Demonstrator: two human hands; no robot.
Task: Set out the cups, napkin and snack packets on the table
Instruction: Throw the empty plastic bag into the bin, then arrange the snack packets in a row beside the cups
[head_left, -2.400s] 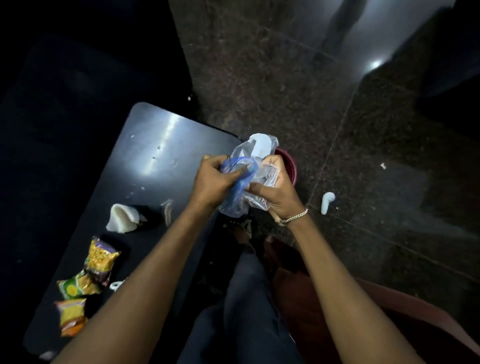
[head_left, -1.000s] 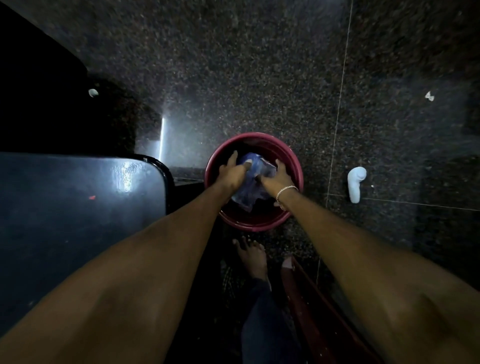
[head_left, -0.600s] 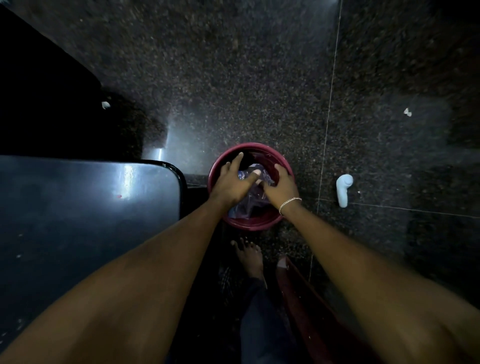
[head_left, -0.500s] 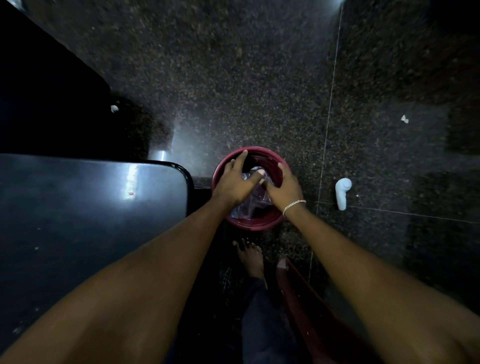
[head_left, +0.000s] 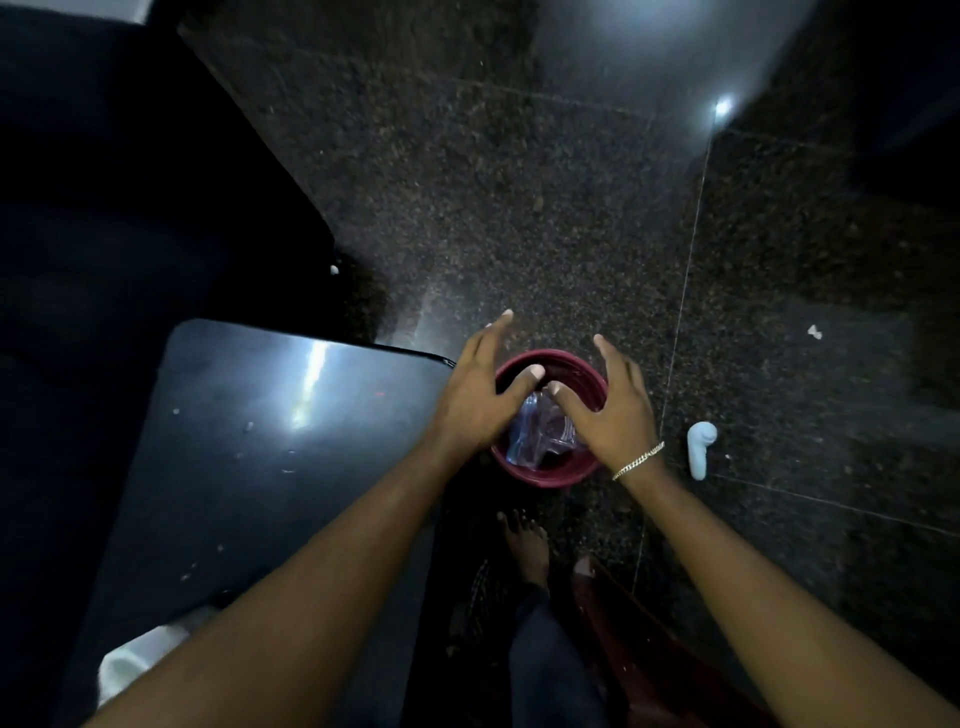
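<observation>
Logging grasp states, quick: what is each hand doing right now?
Left hand: open, fingers spread, holding nothing, above the red bucket.
Right hand: open, empty, over the plastic bag lying in the bucket.

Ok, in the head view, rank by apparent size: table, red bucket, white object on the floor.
1. Table, largest.
2. Red bucket.
3. White object on the floor, smallest.
The table lies nearer the camera, which exaggerates it.

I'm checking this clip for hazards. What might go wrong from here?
The red bin sits on the floor close beside the table corner, and a bare foot is just short of it: a step might tip it. The white object lying on the dim floor could be trodden on.
</observation>
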